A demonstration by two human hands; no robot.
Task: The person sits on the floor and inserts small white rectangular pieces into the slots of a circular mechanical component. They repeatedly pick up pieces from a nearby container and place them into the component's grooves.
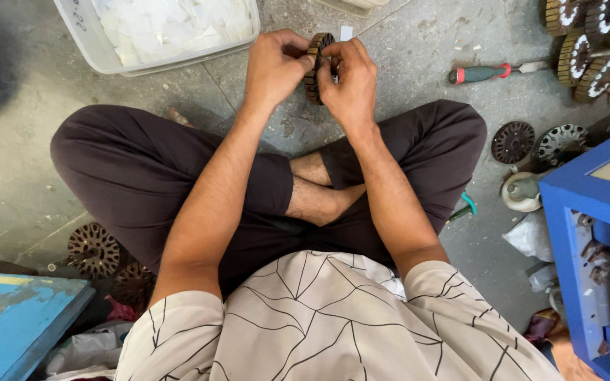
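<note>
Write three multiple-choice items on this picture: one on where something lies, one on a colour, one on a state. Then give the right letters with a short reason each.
1. Where does the screwdriver lie?
A. on the floor to the person's right
B. inside the white tub
C. across the person's lap

2. What colour is the cabinet at the right edge?
A. red
B. blue
C. green

3. How is the slotted round core held?
A. by the left hand alone
B. lying loose on the floor
C. gripped between both hands

Answers:
1 A, it rests on the concrete floor beyond the right knee.
2 B, its frame is bright blue.
3 C, the left hand and right hand both close on it, lifted above the floor.
</note>
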